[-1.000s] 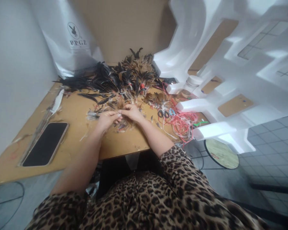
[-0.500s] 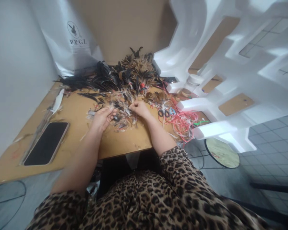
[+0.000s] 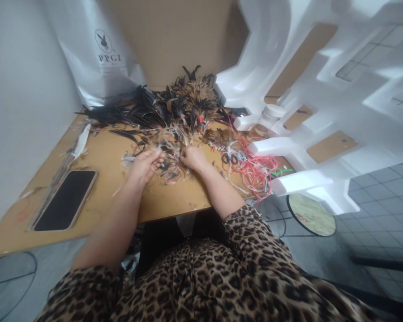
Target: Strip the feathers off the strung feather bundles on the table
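Observation:
My left hand (image 3: 147, 165) pinches a small brown feather (image 3: 159, 146) between thumb and fingertips, over the left side of a loose feather pile (image 3: 171, 172). Just to its right, my right hand (image 3: 192, 157) is closed, knuckles up, at the right side of that pile. Its fingertips are turned down and whatever they grip is hidden. Behind both hands lie long black feathers (image 3: 114, 115) and a thick bunch of brown feathers (image 3: 198, 96), with a small red object (image 3: 200, 120) at its base.
A phone (image 3: 67, 201) lies at the left of the table (image 3: 174, 203). Scissors (image 3: 229, 158) and tangled pink strings (image 3: 260, 174) lie right, near a lidded jar (image 3: 270, 115). A white foam frame (image 3: 302, 183) juts over the right edge. A silver bag (image 3: 104, 80) stands at the back left.
My right hand has shifted slightly left and down, turning its fingers under into the feather pile. My left hand has hardly moved.

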The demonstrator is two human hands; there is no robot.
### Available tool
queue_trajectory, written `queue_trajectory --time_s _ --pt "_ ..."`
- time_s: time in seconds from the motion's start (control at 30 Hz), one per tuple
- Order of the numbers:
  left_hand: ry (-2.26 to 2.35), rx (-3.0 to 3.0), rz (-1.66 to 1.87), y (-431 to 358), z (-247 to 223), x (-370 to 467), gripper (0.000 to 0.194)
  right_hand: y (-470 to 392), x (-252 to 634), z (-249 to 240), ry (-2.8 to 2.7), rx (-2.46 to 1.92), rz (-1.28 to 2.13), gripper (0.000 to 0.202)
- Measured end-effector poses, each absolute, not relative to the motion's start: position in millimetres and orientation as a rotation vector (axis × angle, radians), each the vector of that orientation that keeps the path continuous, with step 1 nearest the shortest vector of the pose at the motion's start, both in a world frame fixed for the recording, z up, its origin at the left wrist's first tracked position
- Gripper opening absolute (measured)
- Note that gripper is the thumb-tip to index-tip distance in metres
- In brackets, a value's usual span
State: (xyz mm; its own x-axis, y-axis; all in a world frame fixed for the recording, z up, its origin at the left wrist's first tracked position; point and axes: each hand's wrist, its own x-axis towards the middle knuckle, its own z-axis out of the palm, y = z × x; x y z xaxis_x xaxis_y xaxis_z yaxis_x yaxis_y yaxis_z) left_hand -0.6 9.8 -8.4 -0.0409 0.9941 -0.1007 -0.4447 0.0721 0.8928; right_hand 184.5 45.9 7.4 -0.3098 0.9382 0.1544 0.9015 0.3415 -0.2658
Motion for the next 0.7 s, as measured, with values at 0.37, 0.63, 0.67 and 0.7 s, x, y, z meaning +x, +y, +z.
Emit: queue_trajectory --time_s 0.37,0.63,0.67,0.7 --pt "0.914 0.8 1.336 10.0 -8.5 -3.9 0.011 60.8 193.4 0.8 -1.634 -1.298 1.081 0.014" --pt "0.95 0.769 1.316 8.9 -7.2 -0.4 0.008 57.0 191.0 8.5 -1.263 -1.18 1.454 0.011" --pt "0.967 0.754 1.31 8.7 -4.5 1.4 0.007 56.7 191.3 9.6 -1.239 -1.161 1.481 0.009" --pt "0.985 0.735 1.305 8.7 -0.8 3.4 0.006 56.6 191.6 10.4 -1.218 -1.14 1.503 0.008"
